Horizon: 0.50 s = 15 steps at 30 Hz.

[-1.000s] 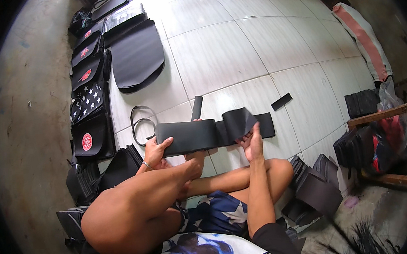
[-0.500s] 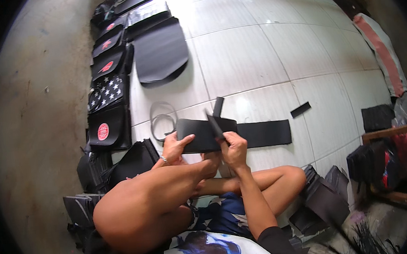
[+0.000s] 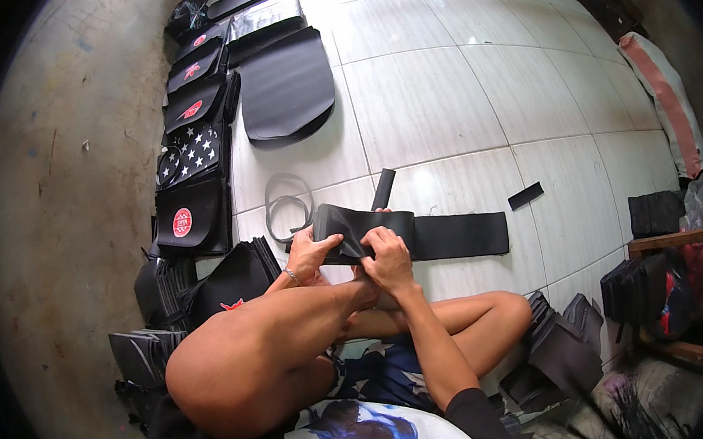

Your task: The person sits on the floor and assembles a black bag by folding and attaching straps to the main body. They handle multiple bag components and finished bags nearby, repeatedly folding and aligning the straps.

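My left hand (image 3: 309,256) grips the left end of a stack of black rectangular sheets (image 3: 391,216), its thumb on top. Fingers closed, my right hand (image 3: 389,258) pinches the near edge of the top black sheet (image 3: 343,235), which looks bent up and creased between my hands. Beneath the stack, a longer black strip (image 3: 462,235) reaches out to the right on the floor. A short narrow black strip (image 3: 383,189) pokes out beyond the far edge. My right fingertips hide part of the sheet.
Left of the work lies a thin looped strip (image 3: 289,208). A small black offcut (image 3: 525,196) rests on the tiles (image 3: 433,106). Rounded black panels (image 3: 287,84) and printed black flaps (image 3: 194,215) line the left side. A wooden stand (image 3: 679,238) is at right.
The dark flat piece raised in my right hand is now down against the stack. My right hand has moved slightly left and lower. My left hand keeps its hold.
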Tool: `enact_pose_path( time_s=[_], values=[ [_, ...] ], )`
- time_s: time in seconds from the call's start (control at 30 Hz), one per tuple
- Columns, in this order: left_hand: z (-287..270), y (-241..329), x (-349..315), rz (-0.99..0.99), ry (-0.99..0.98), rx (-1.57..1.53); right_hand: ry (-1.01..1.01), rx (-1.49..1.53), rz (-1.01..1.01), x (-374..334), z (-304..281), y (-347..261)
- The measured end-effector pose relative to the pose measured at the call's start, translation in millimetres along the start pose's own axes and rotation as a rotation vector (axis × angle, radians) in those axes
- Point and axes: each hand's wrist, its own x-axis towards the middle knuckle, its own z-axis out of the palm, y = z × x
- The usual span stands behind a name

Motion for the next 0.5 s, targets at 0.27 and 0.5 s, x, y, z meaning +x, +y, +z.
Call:
enact_pose_path(
  time_s=[0.27,0.5],
  values=[
    [-2,0,2,0.077,-0.021,0.09,0.056,0.402,0.255,10,8,-22],
    [-16,-11,0,0.029,-0.023,-0.096,0.33,0.644,0.558,-10,-54,65]
  ],
)
